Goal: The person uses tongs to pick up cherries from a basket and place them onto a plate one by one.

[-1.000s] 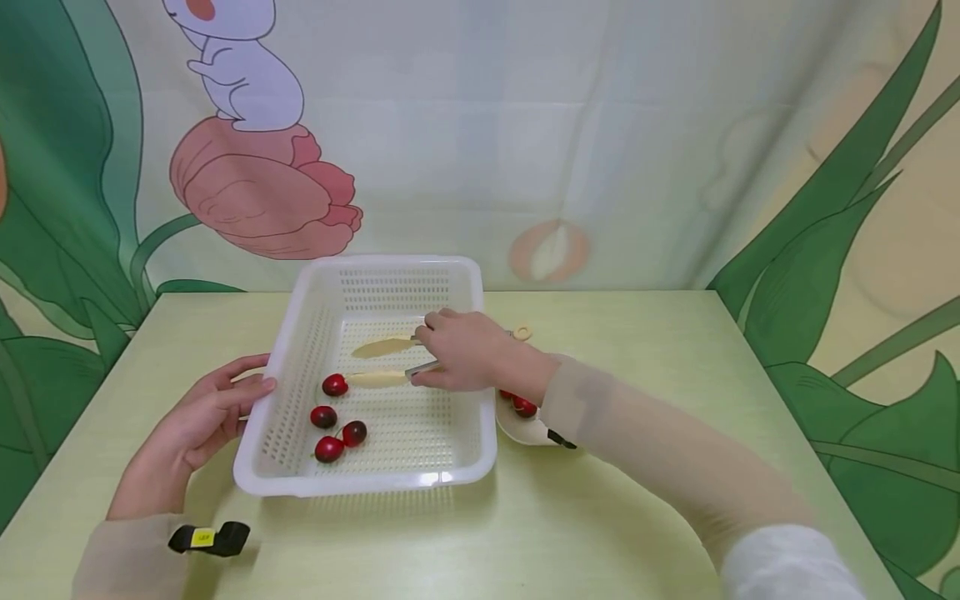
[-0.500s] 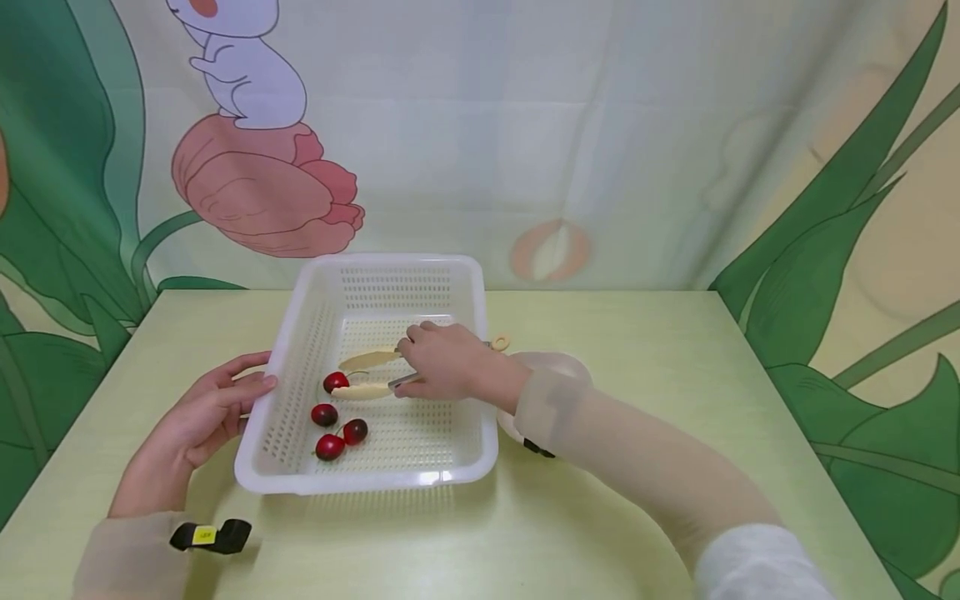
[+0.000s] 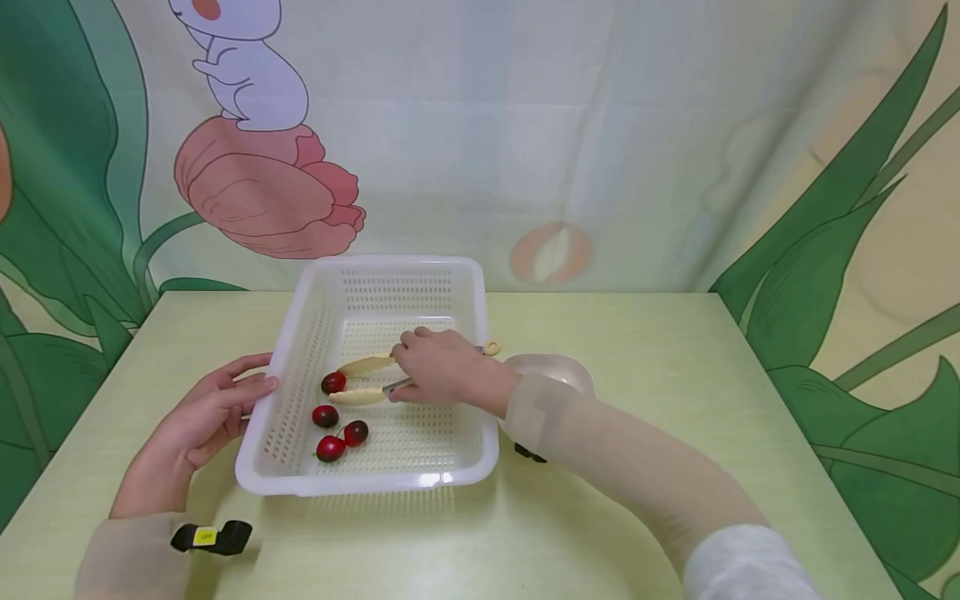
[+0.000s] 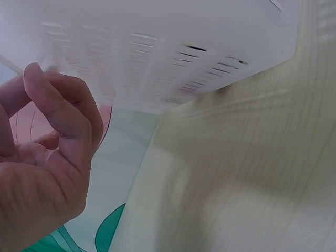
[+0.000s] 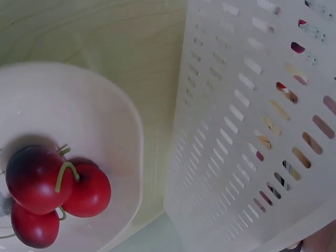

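Cream-tipped tongs (image 3: pixel 358 397) are sitting between the gripping fingers of your right hand (image 3: pixel 438 367), their spread tips flanking a red cherry (image 3: pixel 332 383) inside the white basket (image 3: pixel 367 485); your left hand (image 3: pixel 213 408) is pinching its rim.

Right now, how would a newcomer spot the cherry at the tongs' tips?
On the table, find the white perforated basket. Inside, the right hand holds tongs whose cream tips point left in the head view. The cherry is the one at those tips; the other three cherries in the basket lie nearer the person.
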The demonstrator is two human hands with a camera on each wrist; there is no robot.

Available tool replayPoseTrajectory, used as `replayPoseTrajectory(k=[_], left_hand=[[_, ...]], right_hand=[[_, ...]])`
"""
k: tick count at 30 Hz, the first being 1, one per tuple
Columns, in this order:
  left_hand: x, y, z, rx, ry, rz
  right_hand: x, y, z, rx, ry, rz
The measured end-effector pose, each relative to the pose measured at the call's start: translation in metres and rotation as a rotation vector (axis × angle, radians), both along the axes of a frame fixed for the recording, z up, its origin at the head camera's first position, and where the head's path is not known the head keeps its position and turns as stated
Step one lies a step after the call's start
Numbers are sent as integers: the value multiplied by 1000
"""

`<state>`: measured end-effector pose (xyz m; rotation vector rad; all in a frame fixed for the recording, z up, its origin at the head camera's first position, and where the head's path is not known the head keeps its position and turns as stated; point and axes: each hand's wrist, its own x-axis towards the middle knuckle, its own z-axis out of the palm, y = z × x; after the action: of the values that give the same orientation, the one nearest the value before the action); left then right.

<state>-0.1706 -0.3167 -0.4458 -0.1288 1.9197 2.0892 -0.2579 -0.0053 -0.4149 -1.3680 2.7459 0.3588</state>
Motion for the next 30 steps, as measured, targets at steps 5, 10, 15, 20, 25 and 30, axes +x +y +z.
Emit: replayPoseTrajectory(k=[5, 10, 15, 20, 25, 30], left_hand=[[0, 0, -1, -9, -1, 5], [1, 1, -1, -2, 3, 6], [1, 1, -2, 16, 11, 6], [1, 1, -2, 20, 7, 7], [1, 0, -1, 25, 2, 10], [1, 0, -1, 27, 3, 9]], right_hand=[[2, -2, -1, 13, 8, 2], [3, -7, -3, 3, 5, -3], [4, -11, -6, -12, -16, -8], [6, -12, -6, -11, -21, -14], [6, -11, -8, -23, -26, -14], [5, -11, -8, -35, -41, -13]])
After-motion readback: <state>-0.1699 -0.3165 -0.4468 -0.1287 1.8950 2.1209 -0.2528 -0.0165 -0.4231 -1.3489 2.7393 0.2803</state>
